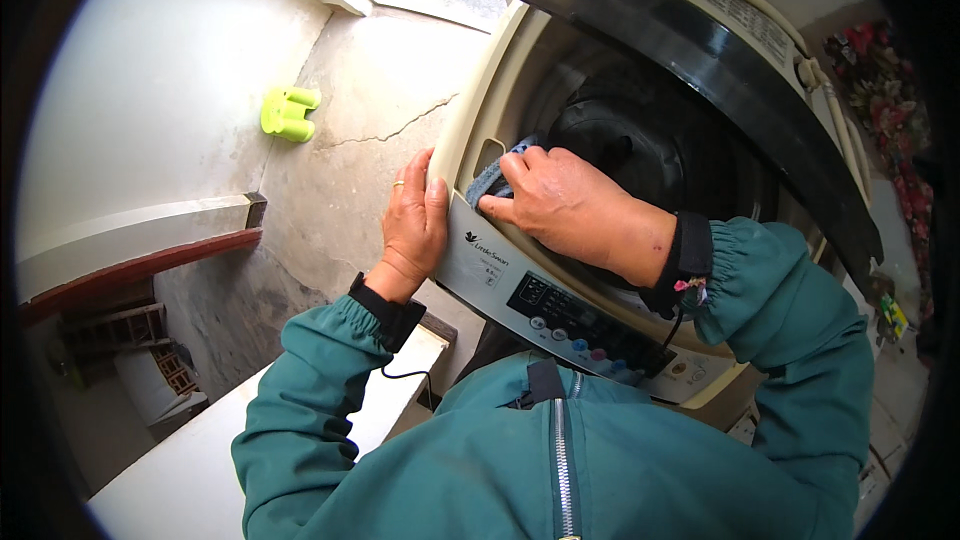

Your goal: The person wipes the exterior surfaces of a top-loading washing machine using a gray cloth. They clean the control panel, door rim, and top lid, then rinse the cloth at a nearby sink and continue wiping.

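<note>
A top-loading washing machine [480, 240] stands before me, its dark lid [712, 52] raised and its drum [622, 135] in sight. My right hand [570, 202] grips a blue-grey cloth [487, 184] against the beige rim at the front left corner of the opening, beside a small slot. My left hand [415, 221] rests on the machine's outer left edge, thumb near the corner, and holds nothing. The control panel [585, 322] with its buttons lies below my right hand, near my jacket.
A lime-green plastic stool [289, 114] lies on the cracked concrete floor [360, 97] by the white wall. A white surface [247, 420] is at the lower left. Pale hoses [840, 120] run behind the machine, near a red floral cloth [889, 112].
</note>
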{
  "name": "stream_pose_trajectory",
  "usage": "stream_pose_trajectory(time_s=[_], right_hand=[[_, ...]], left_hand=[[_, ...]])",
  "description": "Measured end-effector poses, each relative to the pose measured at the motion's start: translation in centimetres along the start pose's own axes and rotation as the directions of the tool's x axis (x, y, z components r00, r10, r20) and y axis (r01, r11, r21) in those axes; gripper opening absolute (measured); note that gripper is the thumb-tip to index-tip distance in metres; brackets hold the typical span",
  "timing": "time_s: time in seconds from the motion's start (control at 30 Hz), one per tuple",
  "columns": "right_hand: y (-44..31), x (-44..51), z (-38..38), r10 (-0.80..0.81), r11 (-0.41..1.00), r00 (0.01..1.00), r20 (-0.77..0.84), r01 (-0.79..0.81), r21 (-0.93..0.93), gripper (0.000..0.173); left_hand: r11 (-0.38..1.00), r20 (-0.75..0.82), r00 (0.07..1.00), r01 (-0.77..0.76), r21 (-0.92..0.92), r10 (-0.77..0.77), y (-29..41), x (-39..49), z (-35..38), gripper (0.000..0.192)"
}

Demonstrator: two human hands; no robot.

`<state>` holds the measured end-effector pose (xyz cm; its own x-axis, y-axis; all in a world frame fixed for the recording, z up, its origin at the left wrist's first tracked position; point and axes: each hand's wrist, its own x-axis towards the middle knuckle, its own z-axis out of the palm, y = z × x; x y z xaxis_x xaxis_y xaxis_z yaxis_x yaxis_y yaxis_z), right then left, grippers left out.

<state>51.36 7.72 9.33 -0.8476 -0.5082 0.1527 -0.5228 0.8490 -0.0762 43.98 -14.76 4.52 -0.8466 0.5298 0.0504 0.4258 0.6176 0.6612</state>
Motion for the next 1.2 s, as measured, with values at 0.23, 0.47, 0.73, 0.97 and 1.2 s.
stream_pose_trajectory(time_s=[0.23,0.47,0.73,0.97,1.2], right_hand=[[-1.0,0.2,-0.7,0.0,0.992,0.994,0.108,0.014,-0.123,0.017],[-0.7,-0.2,-1.0,-0.01,0.998,0.998,0.069,0.014,-0.056,0.01],[-1.3,-1.7,-1.1,-0.023,0.998,0.995,0.093,0.028,-0.055,0.011],[0.2,0.9,-1.0,-0.084,0.99,0.993,0.079,0.093,-0.11,0.009],[-1.0,-5.7,-2.7,-0.137,0.991,0.964,0.23,0.134,0.027,0.012]], left_hand=[[1.0,0.008,1.0,-0.004,0.006,0.004,0.1,0.0,0.0,0.046],[1.0,-0.002,1.0,-0.015,-0.01,0.015,0.0,-0.1,0.1,0.045],[0.999,0.007,0.999,-0.046,-0.013,0.046,0.0,0.1,-0.1,0.045],[0.997,0.0,0.997,-0.074,-0.036,0.074,-0.2,0.0,0.0,0.045],[0.997,0.024,0.998,-0.054,-0.058,0.055,-0.6,0.0,0.1,0.045]])
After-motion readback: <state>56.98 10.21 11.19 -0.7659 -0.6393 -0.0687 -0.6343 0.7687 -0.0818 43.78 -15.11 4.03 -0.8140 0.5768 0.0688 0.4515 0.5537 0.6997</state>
